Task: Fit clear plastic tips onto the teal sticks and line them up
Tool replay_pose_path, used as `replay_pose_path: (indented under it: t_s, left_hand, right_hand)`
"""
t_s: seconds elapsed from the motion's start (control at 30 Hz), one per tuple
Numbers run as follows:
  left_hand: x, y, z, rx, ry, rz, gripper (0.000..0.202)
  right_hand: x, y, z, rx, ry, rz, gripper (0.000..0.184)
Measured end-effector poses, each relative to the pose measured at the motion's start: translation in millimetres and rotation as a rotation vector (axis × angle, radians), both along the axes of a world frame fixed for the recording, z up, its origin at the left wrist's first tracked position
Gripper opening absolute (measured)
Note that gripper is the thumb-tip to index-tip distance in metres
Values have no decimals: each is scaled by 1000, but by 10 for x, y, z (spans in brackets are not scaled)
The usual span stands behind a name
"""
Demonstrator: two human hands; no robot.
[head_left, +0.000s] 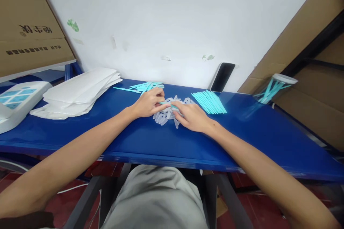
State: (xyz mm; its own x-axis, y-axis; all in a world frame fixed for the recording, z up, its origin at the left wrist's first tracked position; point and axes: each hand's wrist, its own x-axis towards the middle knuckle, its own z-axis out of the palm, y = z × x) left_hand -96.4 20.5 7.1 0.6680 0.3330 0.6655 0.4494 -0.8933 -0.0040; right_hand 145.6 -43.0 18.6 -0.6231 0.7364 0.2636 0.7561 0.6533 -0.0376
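Note:
My left hand (148, 103) pinches a thin turquoise stick (168, 104) above a pile of small clear plastic caps (164, 116) in the middle of the blue table (134, 139). My right hand (191, 116) rests on the same pile, its fingers curled on the other end of the stick. A loose bunch of turquoise sticks (145, 86) lies just behind my left hand. A neat row of turquoise sticks (209, 101) lies to the right of my right hand.
A stack of white bags (77, 91) sits at the left, with a white device (16, 102) at the far left. A dark phone (222, 76) leans on the wall. A clear jar of turquoise sticks (275, 87) lies at the right. Cardboard boxes (27, 25) flank both sides.

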Motion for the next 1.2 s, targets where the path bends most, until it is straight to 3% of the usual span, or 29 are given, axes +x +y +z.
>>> replay_pose_path:
  t_s: [0.33,0.67,0.77,0.87,0.93,1.03,1.2]
  left_hand:
    - [-54,125,-30,-6,-29,23,52]
    - [6,194,-116,-173,-87,49,52]
    - [-165,294,-52,-195,-230,209,52]
    - [-562,461,46,-111,-620,559,58]
    - [-808,545,84,-50,-721,647,60]
    - [-918,575,65,-48,-631,609,60]
    - [-617,451,-21,-181,-301,450,54]
  right_hand:
    - [-45,-3,68,0,-85,-51,46]
    - [-159,58,65,67,-175,-155,50]
    - [-77,51,55,79,-141,-191,49]
    - [100,44,68,95,-49,-221,42]
    - [217,69,83,138,81,-213,43]
    - [327,147,95,196,231,-205,48]
    - [401,248,86,166,201,-284,52]
